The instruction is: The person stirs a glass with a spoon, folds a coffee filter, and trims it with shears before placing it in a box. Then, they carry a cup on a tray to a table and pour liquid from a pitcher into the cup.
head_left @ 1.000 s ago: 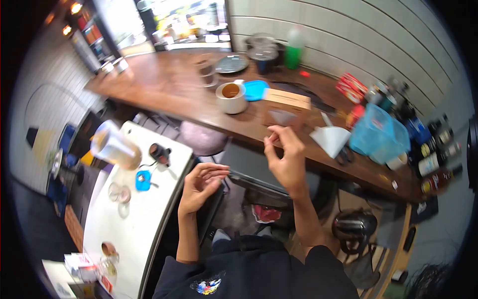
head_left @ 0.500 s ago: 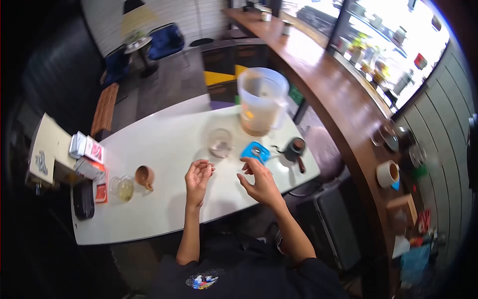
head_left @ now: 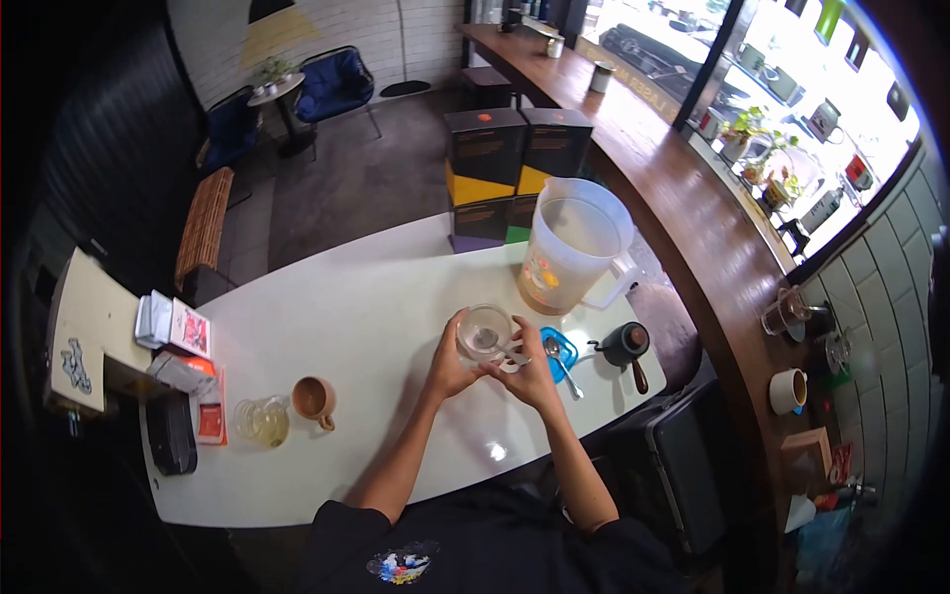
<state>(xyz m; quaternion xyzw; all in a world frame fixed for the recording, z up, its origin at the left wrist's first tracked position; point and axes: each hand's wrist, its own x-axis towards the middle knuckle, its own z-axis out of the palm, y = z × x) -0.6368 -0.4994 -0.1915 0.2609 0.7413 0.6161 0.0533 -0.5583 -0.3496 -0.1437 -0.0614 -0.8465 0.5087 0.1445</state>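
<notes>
A clear glass cup [head_left: 486, 331] with a handle is between my two hands, near the middle of the white table [head_left: 356, 282]. My left hand [head_left: 453, 368] curls round its left side. My right hand [head_left: 530, 374] grips it from the right, by the handle. Whether the cup's base touches the tabletop is hard to tell. Just right of my right hand, a metal spoon [head_left: 571, 380] rests across a small blue tray [head_left: 566, 342]. Behind the cup stands a large translucent plastic pitcher [head_left: 579, 247]. A dark gooseneck kettle [head_left: 625, 345] sits farther right.
On the left are a brown mug [head_left: 313, 398], a glass vessel with pale liquid [head_left: 265, 423], a black case [head_left: 170, 428] and several packets. Black boxes [head_left: 485, 148] stand beyond the far edge. A wooden counter [head_left: 683, 188] curves along the right, bearing a white mug [head_left: 789, 390].
My hands were apart and open above the table; they have moved forward and closed round the glass cup. The camera view has also shifted.
</notes>
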